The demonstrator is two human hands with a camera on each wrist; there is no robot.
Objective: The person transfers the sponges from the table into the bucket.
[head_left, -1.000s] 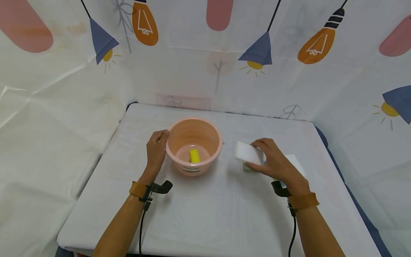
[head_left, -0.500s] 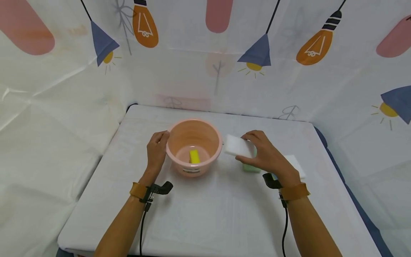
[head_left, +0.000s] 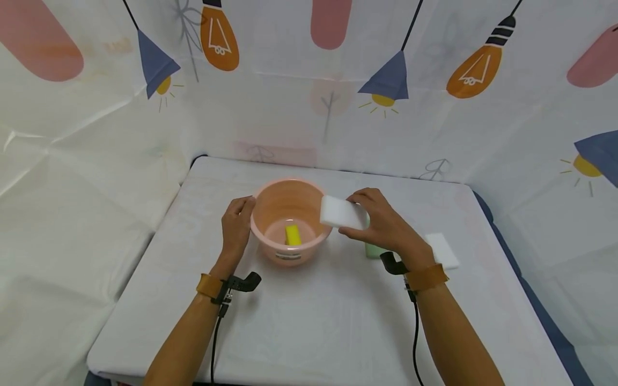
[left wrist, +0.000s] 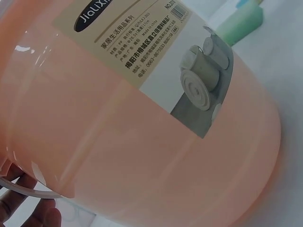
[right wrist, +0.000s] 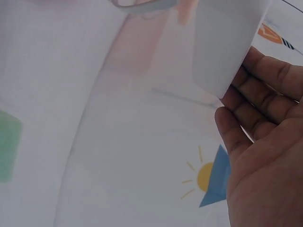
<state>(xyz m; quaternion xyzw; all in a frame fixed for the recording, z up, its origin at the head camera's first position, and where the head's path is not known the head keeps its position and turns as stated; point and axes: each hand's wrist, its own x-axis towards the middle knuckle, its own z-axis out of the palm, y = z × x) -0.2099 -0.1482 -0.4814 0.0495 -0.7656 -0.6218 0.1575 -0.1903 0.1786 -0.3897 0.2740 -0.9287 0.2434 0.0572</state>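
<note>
A pink plastic bucket [head_left: 289, 201] stands on the table with a yellow block [head_left: 292, 235] lying inside it. My left hand [head_left: 235, 228] grips its left rim; in the left wrist view the fingers [left wrist: 42, 215] curl at the bucket's thin handle. With thumb and fingers, my right hand [head_left: 386, 228] pinches a white sponge block [head_left: 341, 213] by its right end. The sponge's left end overlaps the bucket's right rim in the head view, held in the air. In the right wrist view the sponge [right wrist: 227, 42] is pale and blurred beside the fingers.
Partly behind the right wrist, a green sponge [head_left: 374, 251] lies on the white-covered table [head_left: 309, 327]. Another white block [head_left: 441, 251] lies to the right of that wrist. A white printed curtain [head_left: 270, 107] hangs along the table's back edge.
My right hand has carried the white sponge left and slightly upward on screen, from above the green sponge to the bucket's right rim. The left hand and bucket have stayed put.
</note>
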